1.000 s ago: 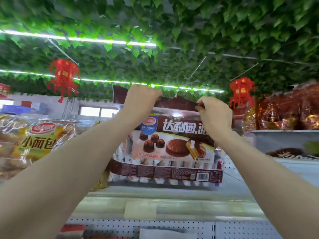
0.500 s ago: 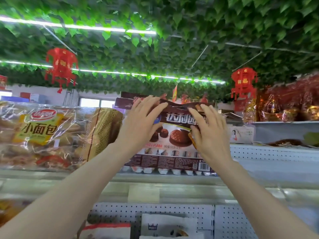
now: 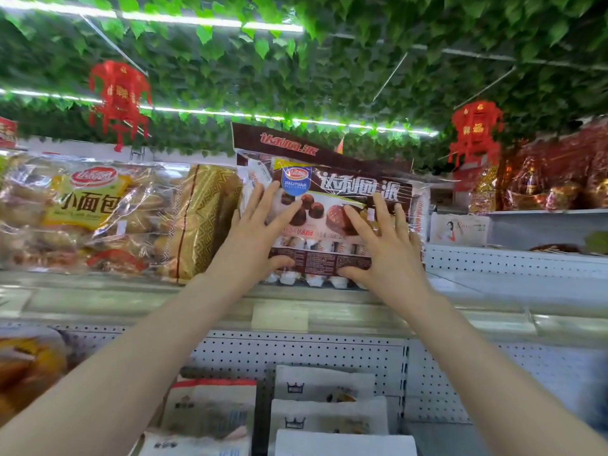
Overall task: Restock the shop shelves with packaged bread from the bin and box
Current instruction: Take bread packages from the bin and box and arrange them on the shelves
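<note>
On the lower shelf, nearest the camera, white packets (image 3: pixel 329 413) stand in rows. Above them, the left hand (image 3: pixel 253 238) and right hand (image 3: pixel 381 248) lie flat on the front of a brown chocolate-pie pack (image 3: pixel 355 189), each grip spread, fingers straight. The pack stands on the upper shelf (image 3: pixel 131 304), just beside a gold-wrapped pack (image 3: pixel 204 218) and a small-bread bag (image 3: pixel 88 212). Red lanterns (image 3: pixel 120 97) hang beyond.

Left hand (image 3: pixel 255 238), right hand (image 3: pixel 383 248): 2 hands.
Chocolate pie packs (image 3: pixel 345 189): 2, one behind other.
Small-bread bag (image 3: pixel 82 209): 1.
Gold pack (image 3: pixel 204 218): 1.
Red lanterns (image 3: pixel 120 97): 2.
Ceiling light strips (image 3: pixel 197 21): 2.
White packs (image 3: pixel 324 386): at least 4.
</note>
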Demonstrator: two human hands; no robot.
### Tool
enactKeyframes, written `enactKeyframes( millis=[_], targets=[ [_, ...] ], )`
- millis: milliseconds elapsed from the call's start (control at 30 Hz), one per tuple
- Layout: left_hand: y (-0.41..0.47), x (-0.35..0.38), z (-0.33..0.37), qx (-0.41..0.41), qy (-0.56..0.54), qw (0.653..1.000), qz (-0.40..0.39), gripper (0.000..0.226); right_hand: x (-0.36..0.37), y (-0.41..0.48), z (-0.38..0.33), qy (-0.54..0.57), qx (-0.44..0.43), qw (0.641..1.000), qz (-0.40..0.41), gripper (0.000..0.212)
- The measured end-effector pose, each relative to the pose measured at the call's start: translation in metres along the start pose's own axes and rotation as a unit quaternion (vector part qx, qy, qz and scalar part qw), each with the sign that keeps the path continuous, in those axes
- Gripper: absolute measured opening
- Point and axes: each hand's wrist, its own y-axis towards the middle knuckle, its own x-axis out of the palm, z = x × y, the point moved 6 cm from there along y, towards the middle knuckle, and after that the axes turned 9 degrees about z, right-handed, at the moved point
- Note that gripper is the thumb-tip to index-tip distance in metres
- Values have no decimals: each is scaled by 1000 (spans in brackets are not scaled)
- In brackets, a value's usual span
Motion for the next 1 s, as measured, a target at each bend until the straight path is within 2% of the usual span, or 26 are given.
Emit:
enactKeyframes(
  millis=[333, 500, 633, 900, 1000],
  targets=[
    [6, 20, -11, 20, -18, 998, -56, 101, 13, 13, -2, -67, -22, 997, 2, 103],
    [4, 15, -11, 18, 57, 997, -49, 101, 11, 12, -1, -63, -23, 998, 2, 103],
    [3, 4, -8, 19, 55, 998, -20, 98, 7, 11, -3, -49, -27, 998, 19, 100],
    [-14, -31, -2, -29, 20, 998, 59, 68, -7, 3, -33, -7, -35, 997, 65, 81],
    [-30, -46, -4, -48, 22, 994, 93, 63, -7, -4, -53, 24, -47, 994, 96, 75]
  ],
)
